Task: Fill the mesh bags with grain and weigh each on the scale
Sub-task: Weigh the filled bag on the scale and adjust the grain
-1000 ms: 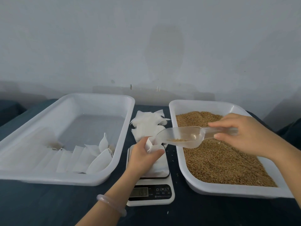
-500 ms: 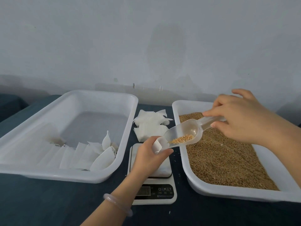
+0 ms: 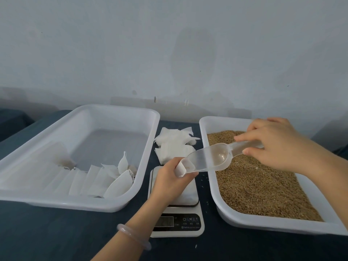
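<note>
My left hand (image 3: 172, 182) grips a white mesh bag (image 3: 181, 168) that stands on the white scale (image 3: 177, 222), its mouth held open. My right hand (image 3: 276, 143) holds the handle of a clear plastic scoop (image 3: 212, 159). The scoop tilts down to the left with its tip in the bag's mouth, and its bowl looks empty. Brown grain (image 3: 263, 183) fills the white tray (image 3: 243, 220) on the right. The bag's lower part is hidden behind my left hand.
A large white tray (image 3: 79, 202) on the left holds several filled mesh bags (image 3: 105, 178) along its near side. A pile of flat unused bags (image 3: 174, 146) lies behind the scale. A few stray grains dot the dark tabletop (image 3: 56, 232). A grey wall rises behind.
The scoop tipped steeper and the grain in it slid out into the bag; its bowl is now empty. My left hand stayed on the bag.
</note>
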`<state>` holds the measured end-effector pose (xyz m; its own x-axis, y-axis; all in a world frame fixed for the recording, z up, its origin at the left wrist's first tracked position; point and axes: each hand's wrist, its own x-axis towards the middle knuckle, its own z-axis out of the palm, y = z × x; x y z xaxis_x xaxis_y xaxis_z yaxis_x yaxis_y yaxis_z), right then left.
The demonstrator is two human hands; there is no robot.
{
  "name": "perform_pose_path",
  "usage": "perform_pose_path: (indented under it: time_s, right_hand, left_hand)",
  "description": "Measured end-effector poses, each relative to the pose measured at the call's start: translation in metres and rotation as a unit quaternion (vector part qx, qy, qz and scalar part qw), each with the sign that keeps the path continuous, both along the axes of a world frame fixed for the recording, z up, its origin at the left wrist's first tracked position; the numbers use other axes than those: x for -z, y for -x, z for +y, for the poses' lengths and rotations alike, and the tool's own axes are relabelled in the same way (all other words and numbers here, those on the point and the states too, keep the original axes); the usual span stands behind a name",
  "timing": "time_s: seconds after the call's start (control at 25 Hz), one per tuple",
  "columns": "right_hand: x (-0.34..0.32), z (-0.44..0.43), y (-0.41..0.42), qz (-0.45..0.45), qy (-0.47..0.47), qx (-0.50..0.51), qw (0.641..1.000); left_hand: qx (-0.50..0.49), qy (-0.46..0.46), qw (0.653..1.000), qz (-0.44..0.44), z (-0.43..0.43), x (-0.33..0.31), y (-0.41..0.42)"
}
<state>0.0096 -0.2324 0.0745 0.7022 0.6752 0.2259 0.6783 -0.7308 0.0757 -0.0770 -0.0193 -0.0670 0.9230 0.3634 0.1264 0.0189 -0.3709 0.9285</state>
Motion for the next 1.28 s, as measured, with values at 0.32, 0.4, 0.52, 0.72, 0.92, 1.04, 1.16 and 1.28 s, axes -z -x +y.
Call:
perform_pose_path:
  time_s: [0.32,0.4,0.52,0.72,0.92,1.04,1.16,1.28]
  right_hand:
    - [0.065,-0.034,-0.009,0.259,-0.209,0.028,0.942]
    - [0.075,-0.041,-0.009,0.268,-0.243,0.042,0.931]
    - [0.081,-0.053,-0.011,0.268,-0.285,0.068,0.918]
    - [0.088,-0.084,-0.017,0.263,-0.203,0.162,0.929]
    - [0.091,-0.089,-0.011,0.273,-0.131,0.207,0.93]
    - [0.085,-0.081,-0.009,0.235,-0.11,0.216,0.941]
    - [0.068,-0.06,-0.002,0.167,-0.157,0.174,0.958]
    - [0.055,-0.033,0.006,0.134,-0.188,0.115,0.966]
  left_hand:
    - [-0.008,-0.051,0.999,0.015,0.014,0.01,0.01]
    - [-0.02,-0.107,0.994,0.003,0.014,0.014,0.017]
    - [-0.042,-0.091,0.995,-0.008,0.015,0.016,0.02]
    - [-0.042,-0.082,0.996,0.011,0.023,0.011,0.015]
    - [-0.022,-0.265,0.963,0.038,0.02,0.005,0.019]
    - [0.011,-0.327,0.942,0.076,0.021,-0.007,0.018]
    - [0.044,-0.397,0.903,0.159,0.021,-0.022,0.011]
    - [0.078,-0.459,0.856,0.227,0.018,-0.034,0.003]
